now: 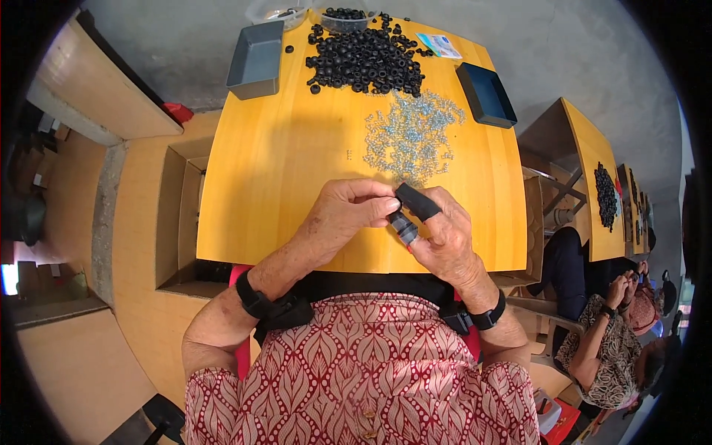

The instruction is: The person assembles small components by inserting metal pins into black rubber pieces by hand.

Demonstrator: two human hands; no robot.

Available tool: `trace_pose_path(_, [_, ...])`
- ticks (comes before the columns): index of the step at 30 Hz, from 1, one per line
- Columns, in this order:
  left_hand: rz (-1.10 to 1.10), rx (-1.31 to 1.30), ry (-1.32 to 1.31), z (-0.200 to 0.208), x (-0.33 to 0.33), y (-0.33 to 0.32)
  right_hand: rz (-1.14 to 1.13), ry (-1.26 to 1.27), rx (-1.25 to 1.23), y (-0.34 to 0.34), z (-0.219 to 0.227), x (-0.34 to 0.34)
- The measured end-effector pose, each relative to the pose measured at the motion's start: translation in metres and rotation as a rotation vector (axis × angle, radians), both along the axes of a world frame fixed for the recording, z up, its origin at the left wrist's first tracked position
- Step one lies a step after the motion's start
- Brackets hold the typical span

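Both my hands meet over the near edge of the yellow table. My left hand is closed, its thumb and forefinger pinched together against the right fingertips. My right hand is also closed, its forefinger inside a black cover. Black ribbed bands with a bit of red sit along what looks like the right thumb. Whatever small part lies between the fingertips is too hidden to name. Just beyond the hands spreads a heap of small clear-silvery pieces, and behind it a pile of black rubber-like rings.
A grey tray stands at the table's far left, a dark tray at its right. Clear tubs and a packet lie at the back. Cardboard boxes flank the table. To the right, another person sits by a similar table.
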State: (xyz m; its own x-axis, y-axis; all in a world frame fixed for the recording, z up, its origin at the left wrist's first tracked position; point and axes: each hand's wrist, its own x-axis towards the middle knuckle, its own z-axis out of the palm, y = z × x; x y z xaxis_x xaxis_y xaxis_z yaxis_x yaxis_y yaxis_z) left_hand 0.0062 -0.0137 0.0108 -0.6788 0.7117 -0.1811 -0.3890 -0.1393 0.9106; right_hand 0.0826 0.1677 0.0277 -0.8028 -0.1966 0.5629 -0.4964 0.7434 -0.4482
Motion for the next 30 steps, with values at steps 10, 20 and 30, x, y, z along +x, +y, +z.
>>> trace_pose_path(10, [0.059,0.034,-0.082,-0.007,0.0,0.004,-0.029,-0.038,0.009,0.0,0.001,-0.002])
trace_pose_path(20, [0.126,-0.002,-0.029,-0.006,0.001,0.008,-0.073,0.028,0.238,0.002,0.01,-0.012])
trace_pose_path(30, [0.074,-0.025,-0.092,-0.001,-0.001,0.003,-0.083,0.044,0.174,0.005,0.001,-0.013])
